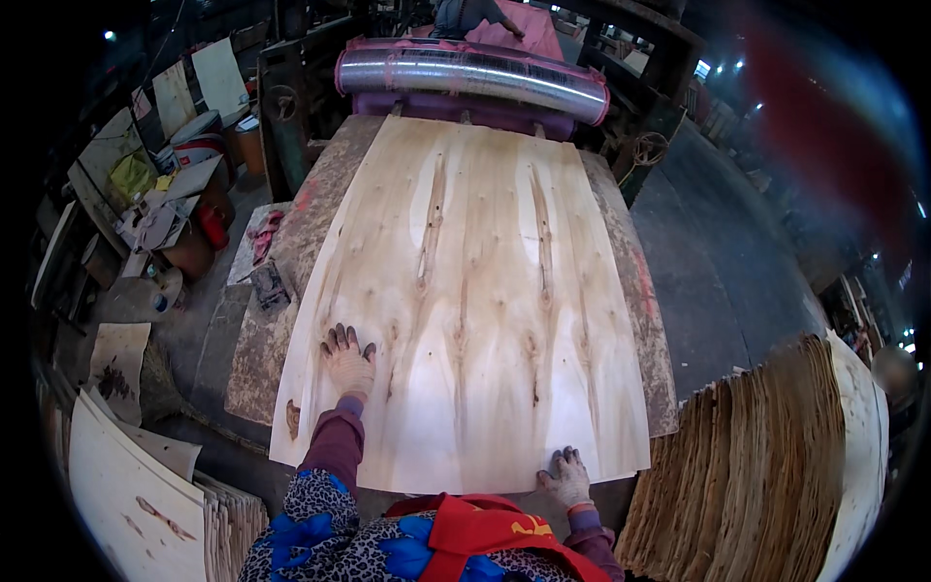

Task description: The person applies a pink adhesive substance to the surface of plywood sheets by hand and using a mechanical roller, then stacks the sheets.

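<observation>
A large pale veneer sheet [485, 388] with brown knots and streaks lies on a worn, stained table [257, 373]. My left hand [349, 367], in a light glove with dark fingertips, rests on the left part of the sheet with its fingers spread. At the near right edge is my right hand [566, 477], gloved the same way. Its fingers are stretched over the border of the sheet, and its palm lies partly beyond it. Neither hand has anything closed in it. The far end of the sheet reaches to just before a shiny metal roller [470, 76].
A tall stack of veneer sheets [747, 466] stands at the near right, and another stack [145, 485] at the near left. A dark block [270, 286] sits on the table's left side. Buckets, a red extinguisher [211, 225] and a broom are farther left. Someone [475, 17] is behind the roller.
</observation>
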A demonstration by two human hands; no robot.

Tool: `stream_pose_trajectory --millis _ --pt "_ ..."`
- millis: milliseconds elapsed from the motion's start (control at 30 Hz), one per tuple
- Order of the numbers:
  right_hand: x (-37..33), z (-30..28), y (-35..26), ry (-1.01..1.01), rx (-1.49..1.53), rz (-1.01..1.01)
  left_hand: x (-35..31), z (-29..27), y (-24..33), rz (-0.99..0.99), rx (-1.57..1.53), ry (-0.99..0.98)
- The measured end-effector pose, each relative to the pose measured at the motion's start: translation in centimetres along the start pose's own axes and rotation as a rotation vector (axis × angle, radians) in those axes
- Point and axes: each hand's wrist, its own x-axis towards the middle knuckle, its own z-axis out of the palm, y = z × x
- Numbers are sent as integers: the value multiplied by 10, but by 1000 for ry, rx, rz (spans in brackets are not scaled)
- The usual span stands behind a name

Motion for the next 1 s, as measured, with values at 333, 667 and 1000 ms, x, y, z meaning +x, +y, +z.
stream_pose_trajectory --millis 333,667,1000 --pt "3 9 6 20 6 -1 1 3 -1 5 -8 9" --pt "1 2 0 25 10 9 -1 4 -1 19 -12 45" --pt "0 2 -3 49 -5 13 2 0 1 0 0 -67"
